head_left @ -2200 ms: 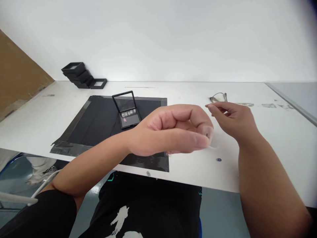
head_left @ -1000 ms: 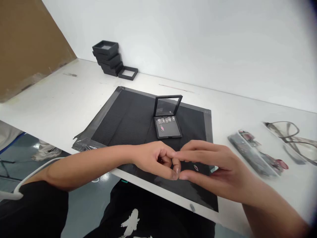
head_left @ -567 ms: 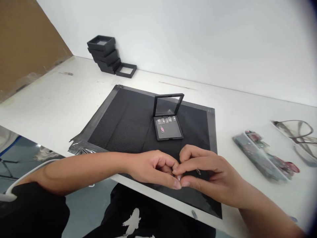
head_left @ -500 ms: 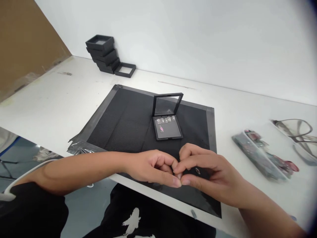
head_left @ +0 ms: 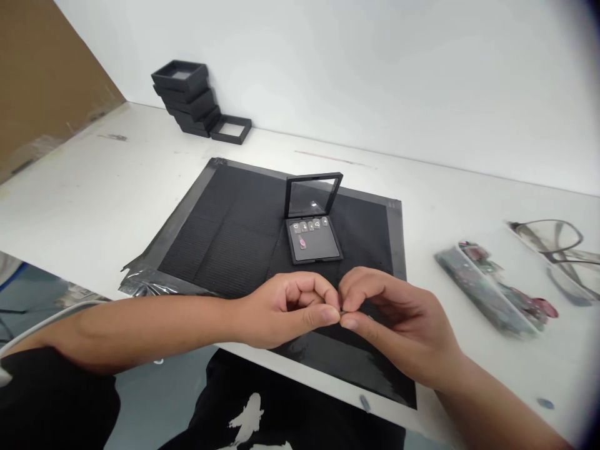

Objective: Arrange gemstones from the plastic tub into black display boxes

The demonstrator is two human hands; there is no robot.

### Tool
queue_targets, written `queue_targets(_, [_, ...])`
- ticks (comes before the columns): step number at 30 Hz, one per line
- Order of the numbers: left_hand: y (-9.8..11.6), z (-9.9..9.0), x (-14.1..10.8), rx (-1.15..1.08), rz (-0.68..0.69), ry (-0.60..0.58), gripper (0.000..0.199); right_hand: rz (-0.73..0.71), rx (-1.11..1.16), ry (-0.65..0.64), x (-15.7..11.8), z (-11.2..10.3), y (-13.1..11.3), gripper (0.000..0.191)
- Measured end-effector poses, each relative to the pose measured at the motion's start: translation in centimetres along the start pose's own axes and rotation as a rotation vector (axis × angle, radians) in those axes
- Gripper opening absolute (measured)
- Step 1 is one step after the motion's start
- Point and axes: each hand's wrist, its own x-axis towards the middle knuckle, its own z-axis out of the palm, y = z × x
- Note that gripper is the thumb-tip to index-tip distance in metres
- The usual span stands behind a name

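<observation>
My left hand (head_left: 295, 310) and my right hand (head_left: 398, 325) meet fingertip to fingertip over the near part of the black mat (head_left: 234, 231). Both pinch at one tiny piece, mostly hidden by thumbs and forefingers, so I cannot tell its kind. Beyond my fingers a small black case (head_left: 323, 250) stands with its clear-windowed lid (head_left: 312, 195) raised. A row of several small decorated false nails (head_left: 310, 225) lies along the back of its inside. Below that row sits a single pink false nail (head_left: 302, 242).
Stacked black frame boxes (head_left: 182, 94) stand by the back wall, with a single black frame (head_left: 232, 129) beside them. On the right are a clear tray (head_left: 487, 287) of small items and eyeglasses (head_left: 553, 240). A small dark piece (head_left: 364, 403) lies at the front edge.
My hands have risen slightly and still pinch together, with the fingertips turned differently around the tiny piece. The whole view has shifted slightly; the case stays put on the mat.
</observation>
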Motion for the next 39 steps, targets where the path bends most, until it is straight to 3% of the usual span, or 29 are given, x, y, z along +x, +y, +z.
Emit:
queue_targets(4, [-1.0,-0.2,-0.4,0.106,0.159,-0.024,0.025,0.096,0.101,0.01,0.2,0.4,0.0,0.009])
queue_targets(7, [-1.1,-0.6,-0.3,0.237,0.176,0.014,0.024,0.219,0.266,0.033,0.3,0.6,0.1,0.007])
queue_targets(10, [-0.9,-0.8,-0.1,0.345,0.167,0.059,0.023,0.359,0.438,-0.026,0.4,0.4,0.3,0.009])
queue_targets(13, [-1.1,-1.0,0.0,0.396,0.271,0.071,0.018,0.421,0.53,-0.06,0.6,0.2,0.4,0.006])
queue_targets(21, [-1.3,-1.6,0.6,0.636,0.497,0.192,0.011,0.543,0.337,0.041,0.7,1.3,-0.3,0.016])
queue_targets(24, [-0.8,-1.7,1.0,0.722,0.61,0.185,0.01,0.534,0.28,0.018,0.5,1.3,-0.4,0.016])
queue_targets(30, [-0.4,-1.9,1.2,0.753,0.622,0.163,0.019,0.444,0.288,-0.101,0.5,0.0,0.0,0.009])
queue_targets(34, [-0.3,-2.0,1.2,0.708,0.636,0.151,0.032,0.407,0.333,-0.146,0.5,-0.7,0.0,0.01])
queue_targets(39, [-0.6,-1.8,1.0,0.616,0.679,0.156,0.032,0.4,0.394,-0.224,0.4,-0.7,0.0,0.011])
